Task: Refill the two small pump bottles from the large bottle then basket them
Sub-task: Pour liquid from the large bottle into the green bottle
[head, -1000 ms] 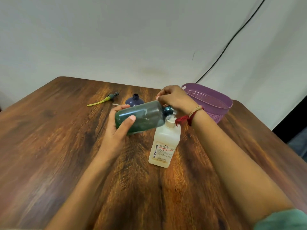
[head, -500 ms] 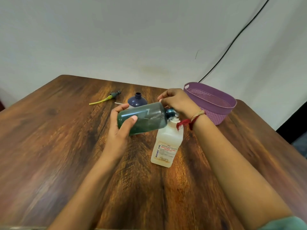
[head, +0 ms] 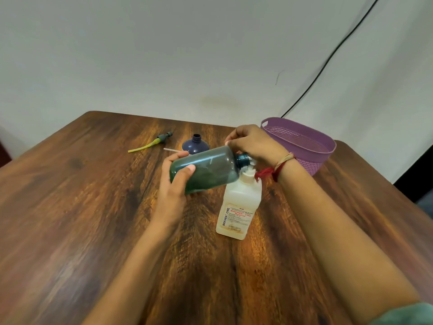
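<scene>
Here the left hand [head: 174, 184] grips the green bottle [head: 206, 168], tipped nearly flat above the middle of the bench [head: 70, 207], its neck over the mouth of the upright white bottle [head: 239, 207]. The right hand [head: 254, 144] curls over that spot and hides it; we cannot tell what its fingers hold. Toward the far edge we make out a dark blue bottle [head: 195, 146], its base hidden, and a pump [head: 152, 143]. The purple basket [head: 302, 141] sits at the far right corner. Bare wood shows along the near and left edges.

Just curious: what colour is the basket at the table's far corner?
The basket is purple, with perforated sides, seen best in the head view.
</scene>
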Action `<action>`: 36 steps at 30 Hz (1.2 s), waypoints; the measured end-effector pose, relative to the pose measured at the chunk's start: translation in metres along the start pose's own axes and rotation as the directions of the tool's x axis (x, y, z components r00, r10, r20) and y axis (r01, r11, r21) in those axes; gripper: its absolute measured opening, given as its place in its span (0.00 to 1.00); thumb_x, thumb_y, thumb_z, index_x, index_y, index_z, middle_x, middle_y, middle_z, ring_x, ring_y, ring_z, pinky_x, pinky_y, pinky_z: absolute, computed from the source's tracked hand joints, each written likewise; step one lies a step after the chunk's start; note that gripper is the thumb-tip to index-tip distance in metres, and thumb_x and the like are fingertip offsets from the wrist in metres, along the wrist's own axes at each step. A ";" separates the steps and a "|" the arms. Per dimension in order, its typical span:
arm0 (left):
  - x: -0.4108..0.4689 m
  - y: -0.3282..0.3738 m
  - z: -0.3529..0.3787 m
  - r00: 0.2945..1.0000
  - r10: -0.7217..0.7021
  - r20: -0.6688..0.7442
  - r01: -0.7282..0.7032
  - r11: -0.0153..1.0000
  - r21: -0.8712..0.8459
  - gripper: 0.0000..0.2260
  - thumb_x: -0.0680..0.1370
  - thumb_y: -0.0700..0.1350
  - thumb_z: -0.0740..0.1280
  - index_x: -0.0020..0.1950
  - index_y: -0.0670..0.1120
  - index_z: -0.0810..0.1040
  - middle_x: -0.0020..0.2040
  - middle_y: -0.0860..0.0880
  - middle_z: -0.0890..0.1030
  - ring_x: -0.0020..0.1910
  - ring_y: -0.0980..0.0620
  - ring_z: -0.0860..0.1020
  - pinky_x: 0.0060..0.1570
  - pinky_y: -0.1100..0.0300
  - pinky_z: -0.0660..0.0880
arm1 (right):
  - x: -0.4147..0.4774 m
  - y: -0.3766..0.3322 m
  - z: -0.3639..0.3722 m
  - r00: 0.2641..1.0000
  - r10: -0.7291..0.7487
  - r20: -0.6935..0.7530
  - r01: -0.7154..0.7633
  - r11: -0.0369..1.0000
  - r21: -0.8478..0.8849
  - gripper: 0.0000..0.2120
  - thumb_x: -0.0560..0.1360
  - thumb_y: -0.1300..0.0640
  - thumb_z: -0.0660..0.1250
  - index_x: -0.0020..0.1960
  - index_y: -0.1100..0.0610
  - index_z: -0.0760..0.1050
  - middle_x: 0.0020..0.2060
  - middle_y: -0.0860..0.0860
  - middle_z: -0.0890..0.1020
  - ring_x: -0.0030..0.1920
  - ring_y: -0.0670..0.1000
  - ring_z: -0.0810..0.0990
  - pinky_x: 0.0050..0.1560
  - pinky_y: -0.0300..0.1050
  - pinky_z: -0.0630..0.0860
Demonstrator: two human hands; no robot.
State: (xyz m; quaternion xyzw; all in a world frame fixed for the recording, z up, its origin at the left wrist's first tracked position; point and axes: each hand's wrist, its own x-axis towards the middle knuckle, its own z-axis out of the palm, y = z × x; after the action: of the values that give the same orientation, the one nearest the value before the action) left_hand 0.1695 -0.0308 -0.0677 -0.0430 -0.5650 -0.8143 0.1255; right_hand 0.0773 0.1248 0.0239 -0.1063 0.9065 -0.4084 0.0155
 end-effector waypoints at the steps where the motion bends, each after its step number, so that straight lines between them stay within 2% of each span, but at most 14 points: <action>1: 0.000 0.001 0.001 1.000 0.003 0.006 -0.003 1.000 -0.019 0.25 0.64 0.57 0.68 0.61 0.54 0.72 0.59 0.47 0.74 0.56 0.50 0.78 0.40 0.58 0.79 | 0.000 -0.001 -0.001 1.000 -0.016 -0.027 0.015 1.000 -0.008 0.04 0.73 0.62 0.67 0.42 0.55 0.78 0.40 0.47 0.80 0.50 0.53 0.80 0.55 0.51 0.78; 5: 0.002 0.001 0.000 1.000 0.009 -0.015 -0.009 1.000 -0.010 0.24 0.64 0.58 0.67 0.59 0.54 0.73 0.59 0.48 0.75 0.58 0.47 0.76 0.42 0.57 0.78 | 0.000 0.003 0.007 0.998 0.019 -0.065 -0.011 0.993 0.114 0.07 0.74 0.66 0.66 0.42 0.56 0.78 0.39 0.47 0.80 0.46 0.51 0.80 0.51 0.46 0.78; 11: 0.002 0.002 0.001 1.000 0.018 -0.011 -0.018 1.000 -0.017 0.23 0.64 0.58 0.67 0.58 0.54 0.73 0.58 0.47 0.76 0.54 0.50 0.78 0.37 0.60 0.78 | 0.000 -0.001 0.003 1.000 -0.003 -0.024 0.003 0.999 0.038 0.08 0.75 0.64 0.65 0.40 0.53 0.77 0.40 0.47 0.80 0.48 0.52 0.80 0.55 0.51 0.78; 14: 0.002 0.001 0.002 0.999 0.028 -0.032 -0.028 1.000 -0.004 0.22 0.65 0.58 0.66 0.57 0.55 0.73 0.57 0.49 0.76 0.53 0.53 0.79 0.41 0.58 0.79 | 0.000 0.001 0.006 0.998 0.019 -0.056 -0.013 0.995 0.102 0.09 0.74 0.67 0.64 0.40 0.54 0.77 0.40 0.47 0.80 0.47 0.51 0.80 0.54 0.50 0.78; 16: 0.000 0.000 0.004 0.999 0.017 -0.043 -0.017 1.000 -0.007 0.20 0.66 0.57 0.66 0.56 0.54 0.73 0.56 0.49 0.77 0.53 0.53 0.79 0.40 0.60 0.78 | -0.001 0.003 0.007 0.998 0.039 -0.053 -0.033 0.993 0.110 0.10 0.73 0.68 0.64 0.40 0.54 0.78 0.41 0.47 0.80 0.49 0.52 0.80 0.54 0.49 0.78; 18: -0.001 0.000 0.004 0.999 0.007 -0.042 -0.008 1.000 -0.010 0.17 0.68 0.55 0.66 0.56 0.54 0.73 0.56 0.48 0.77 0.54 0.50 0.78 0.37 0.62 0.77 | -0.002 0.002 0.005 0.998 0.018 -0.064 -0.015 0.999 0.049 0.10 0.74 0.65 0.65 0.39 0.53 0.77 0.39 0.46 0.80 0.46 0.49 0.80 0.53 0.49 0.78; 20: -0.002 0.000 0.003 0.999 0.004 -0.036 -0.004 1.000 -0.005 0.19 0.67 0.57 0.66 0.56 0.54 0.73 0.56 0.48 0.77 0.54 0.50 0.77 0.36 0.62 0.76 | -0.002 -0.001 0.002 0.996 -0.012 -0.094 0.013 1.000 0.012 0.09 0.75 0.62 0.65 0.38 0.51 0.77 0.38 0.45 0.81 0.43 0.47 0.79 0.52 0.47 0.78; 23: -0.001 0.002 0.004 0.999 0.015 -0.038 -0.015 1.000 0.008 0.22 0.64 0.59 0.66 0.56 0.54 0.73 0.54 0.49 0.77 0.51 0.53 0.78 0.35 0.63 0.75 | -0.001 0.002 0.003 0.993 -0.004 -0.116 0.013 0.997 0.081 0.09 0.75 0.63 0.65 0.39 0.53 0.77 0.37 0.47 0.81 0.39 0.46 0.79 0.50 0.48 0.79; 26: -0.003 0.000 0.005 0.998 0.013 -0.058 -0.014 1.000 -0.010 0.17 0.68 0.54 0.66 0.56 0.53 0.73 0.53 0.50 0.78 0.49 0.54 0.79 0.34 0.64 0.75 | -0.002 0.005 0.008 0.993 0.055 -0.106 -0.041 0.992 0.123 0.09 0.75 0.65 0.65 0.40 0.53 0.78 0.38 0.49 0.81 0.39 0.48 0.80 0.50 0.52 0.81; 28: -0.003 0.000 0.004 0.998 0.015 -0.056 -0.016 1.000 -0.012 0.15 0.70 0.52 0.64 0.56 0.53 0.73 0.53 0.51 0.78 0.49 0.55 0.79 0.35 0.64 0.76 | -0.002 0.003 0.007 0.995 0.040 -0.093 -0.033 0.996 0.080 0.09 0.74 0.64 0.65 0.39 0.53 0.78 0.38 0.47 0.81 0.40 0.47 0.79 0.51 0.50 0.80; 32: -0.001 0.005 0.005 0.997 0.053 -0.062 -0.050 0.998 0.037 0.18 0.68 0.57 0.66 0.56 0.54 0.73 0.53 0.51 0.77 0.47 0.59 0.80 0.37 0.64 0.77 | -0.001 0.000 0.003 0.994 0.007 -0.111 -0.001 0.999 0.049 0.10 0.74 0.64 0.65 0.38 0.52 0.77 0.36 0.46 0.81 0.38 0.45 0.78 0.47 0.46 0.79; 34: 0.000 0.006 0.007 0.995 0.049 -0.089 -0.044 0.998 0.052 0.14 0.72 0.57 0.61 0.55 0.55 0.73 0.54 0.51 0.77 0.50 0.57 0.79 0.40 0.62 0.78 | -0.003 0.003 0.007 0.992 0.038 -0.123 -0.027 0.996 0.087 0.10 0.75 0.65 0.64 0.39 0.52 0.77 0.36 0.47 0.81 0.37 0.45 0.79 0.45 0.45 0.79; 36: 0.000 0.005 0.007 0.992 0.042 -0.115 -0.036 0.998 0.054 0.14 0.73 0.58 0.59 0.54 0.55 0.74 0.56 0.49 0.76 0.54 0.53 0.77 0.41 0.60 0.78 | -0.004 0.005 0.010 0.991 0.044 -0.128 -0.034 0.996 0.084 0.09 0.75 0.64 0.64 0.40 0.52 0.77 0.36 0.48 0.81 0.39 0.47 0.80 0.47 0.49 0.80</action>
State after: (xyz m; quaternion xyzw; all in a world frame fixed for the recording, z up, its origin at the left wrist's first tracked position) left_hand 0.1704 -0.0262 -0.0614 -0.0032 -0.5767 -0.7980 0.1752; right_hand 0.0816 0.1214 0.0137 -0.0612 0.8899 -0.4509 -0.0310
